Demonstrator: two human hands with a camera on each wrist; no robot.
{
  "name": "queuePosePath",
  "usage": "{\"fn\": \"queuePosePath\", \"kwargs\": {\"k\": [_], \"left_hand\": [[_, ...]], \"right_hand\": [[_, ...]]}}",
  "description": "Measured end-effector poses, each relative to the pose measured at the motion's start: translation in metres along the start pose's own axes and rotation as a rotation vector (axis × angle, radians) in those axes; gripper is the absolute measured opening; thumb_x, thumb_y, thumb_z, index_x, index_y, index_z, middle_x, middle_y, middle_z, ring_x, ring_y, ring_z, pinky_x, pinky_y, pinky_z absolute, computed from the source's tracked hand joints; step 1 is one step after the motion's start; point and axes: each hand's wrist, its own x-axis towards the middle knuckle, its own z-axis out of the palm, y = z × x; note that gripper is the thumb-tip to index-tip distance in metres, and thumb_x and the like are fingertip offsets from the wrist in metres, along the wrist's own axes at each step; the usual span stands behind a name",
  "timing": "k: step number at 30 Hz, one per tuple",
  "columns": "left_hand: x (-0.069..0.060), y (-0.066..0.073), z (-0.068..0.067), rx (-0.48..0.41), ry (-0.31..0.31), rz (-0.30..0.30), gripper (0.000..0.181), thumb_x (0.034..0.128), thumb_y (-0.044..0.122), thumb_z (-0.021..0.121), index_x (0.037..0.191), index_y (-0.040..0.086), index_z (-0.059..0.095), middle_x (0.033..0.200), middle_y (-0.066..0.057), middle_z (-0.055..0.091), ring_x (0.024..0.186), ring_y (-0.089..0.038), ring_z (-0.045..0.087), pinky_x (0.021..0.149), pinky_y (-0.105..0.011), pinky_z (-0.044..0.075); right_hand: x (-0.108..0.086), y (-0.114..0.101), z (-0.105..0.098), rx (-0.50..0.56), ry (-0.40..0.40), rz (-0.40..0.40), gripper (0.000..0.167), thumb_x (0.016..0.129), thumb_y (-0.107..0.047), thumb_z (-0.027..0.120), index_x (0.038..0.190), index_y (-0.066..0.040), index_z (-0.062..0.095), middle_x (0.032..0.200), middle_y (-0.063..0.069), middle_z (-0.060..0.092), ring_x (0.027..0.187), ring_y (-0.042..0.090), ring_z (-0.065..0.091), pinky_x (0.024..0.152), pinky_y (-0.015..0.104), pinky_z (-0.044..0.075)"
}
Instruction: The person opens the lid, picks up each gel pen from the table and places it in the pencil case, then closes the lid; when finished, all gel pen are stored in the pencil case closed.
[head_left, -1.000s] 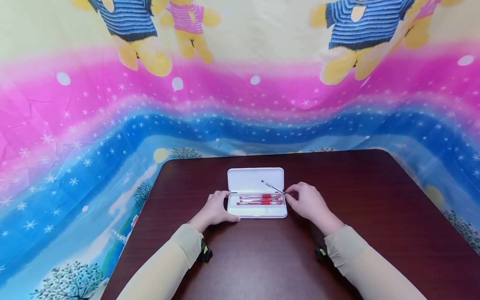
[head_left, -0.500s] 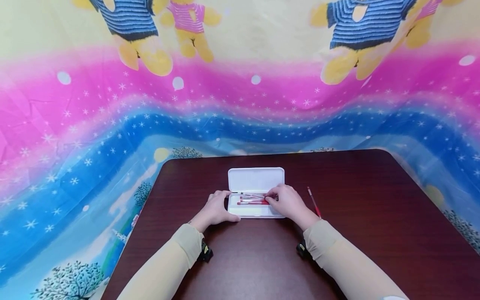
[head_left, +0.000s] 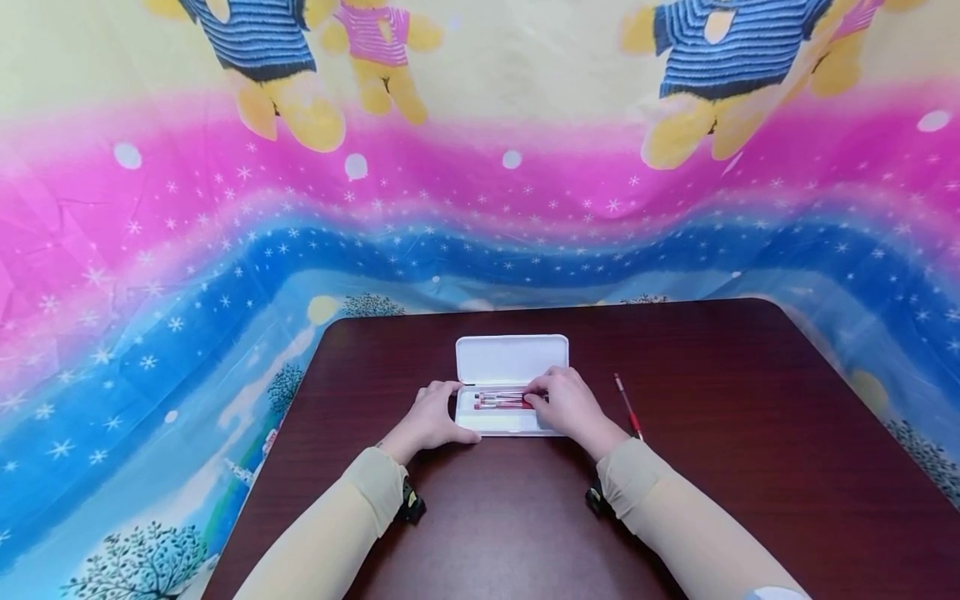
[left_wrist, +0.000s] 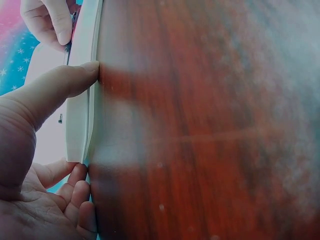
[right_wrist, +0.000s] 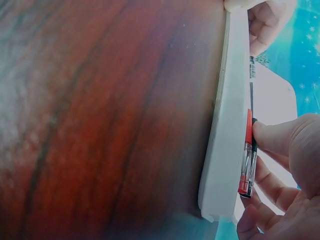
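Observation:
A white pencil case (head_left: 512,360) lies on the table with its lid raised at the back. My left hand (head_left: 426,422) holds its left end, thumb on the front edge and fingers at the side and back. Inside the tray are several clear pens with red grips (head_left: 489,403), partly covered by my right hand (head_left: 570,403). In the right wrist view, the thumb and fingers of that hand pinch a dark pen (right_wrist: 252,92) over the tray, alongside a red pen (right_wrist: 248,131). Some of the pinching fingers are hidden.
One more red pen (head_left: 628,406) lies on the brown table (head_left: 742,392), right of the case and close to my right sleeve. Behind the table hangs a colourful patterned cloth (head_left: 480,183).
My right hand has moved left from the case's right end, bringing the dark pen from a tilt above it down among the red pens. The table's red pen has come into view. My left hand stays.

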Motion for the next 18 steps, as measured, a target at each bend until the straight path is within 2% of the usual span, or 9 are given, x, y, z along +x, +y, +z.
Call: {"fn": "queuePosePath", "kwargs": {"k": [6, 10, 14, 18], "left_hand": [[0.000, 0.000, 0.000, -0.001, -0.005, -0.007, 0.105, 0.0712, 0.047, 0.102, 0.157, 0.011, 0.055, 0.152, -0.015, 0.057, 0.138, -0.034, 0.048, 0.117, -0.051, 0.050], [0.000, 0.000, -0.001, -0.002, -0.007, -0.007, 0.104, 0.0722, 0.047, 0.102, 0.158, 0.011, 0.054, 0.154, -0.015, 0.056, 0.140, -0.035, 0.047, 0.118, -0.052, 0.049], [0.000, -0.001, 0.000, -0.001, -0.007, 0.001, 0.104, 0.0725, 0.047, 0.102, 0.157, 0.010, 0.054, 0.155, -0.016, 0.055, 0.142, -0.036, 0.047, 0.119, -0.052, 0.049], [-0.001, -0.001, -0.001, -0.004, -0.008, 0.001, 0.105, 0.0723, 0.048, 0.102, 0.158, 0.010, 0.054, 0.155, -0.016, 0.056, 0.142, -0.036, 0.047, 0.119, -0.052, 0.049]], "right_hand": [[-0.003, 0.002, -0.002, 0.012, 0.009, 0.028, 0.016, 0.099, -0.027, 0.083, 0.109, -0.016, 0.087, 0.107, 0.008, 0.075, 0.106, 0.032, 0.064, 0.099, 0.050, 0.053], [-0.010, 0.008, -0.009, 0.024, 0.038, 0.049, 0.019, 0.098, -0.028, 0.082, 0.112, -0.015, 0.085, 0.116, 0.012, 0.075, 0.109, 0.034, 0.063, 0.098, 0.051, 0.052], [-0.023, 0.021, -0.019, 0.019, 0.084, 0.068, 0.021, 0.098, -0.028, 0.083, 0.113, -0.014, 0.084, 0.117, 0.014, 0.075, 0.111, 0.037, 0.063, 0.101, 0.055, 0.052], [-0.043, 0.040, -0.028, -0.001, 0.126, 0.130, 0.029, 0.098, -0.030, 0.082, 0.119, -0.010, 0.081, 0.123, 0.019, 0.074, 0.118, 0.043, 0.064, 0.107, 0.062, 0.052]]}}
